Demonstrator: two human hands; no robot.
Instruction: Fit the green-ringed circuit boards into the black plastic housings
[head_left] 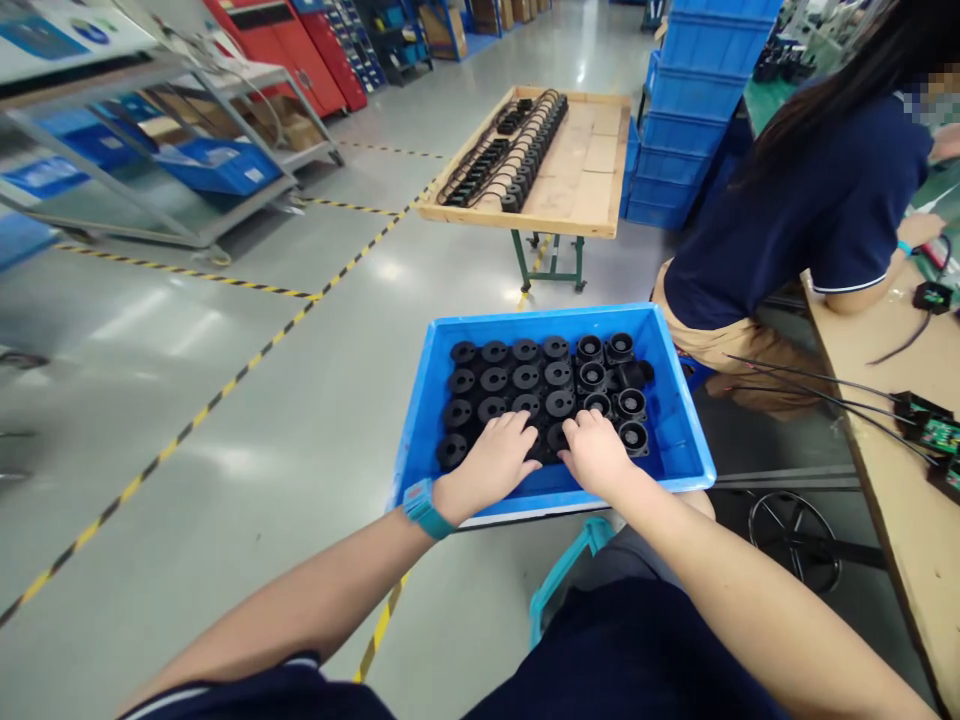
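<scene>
A blue plastic bin [551, 318] stands in front of me, holding rows of black round parts [526, 377]. Those on the left show flat disc tops with holes; the right-hand columns show open, ring-shaped black parts [632, 403]. One black part [634, 375] near the right side lies tipped over. My left hand [499, 452], a teal band on its wrist, reaches into the front row, fingers and thumb bent round a black part mostly hidden beneath it. Beside it, my right hand [596, 452] curls its fingers at another disc-topped part [556, 437] in that row.
Beyond the bin, a wooden tray table [577, 170] carries rows of black cabled units. Stacked blue crates [679, 130] stand behind a seated co-worker [810, 210] at right. A workbench [885, 480] with circuit boards runs along the right; a metal cart [150, 220] stands left.
</scene>
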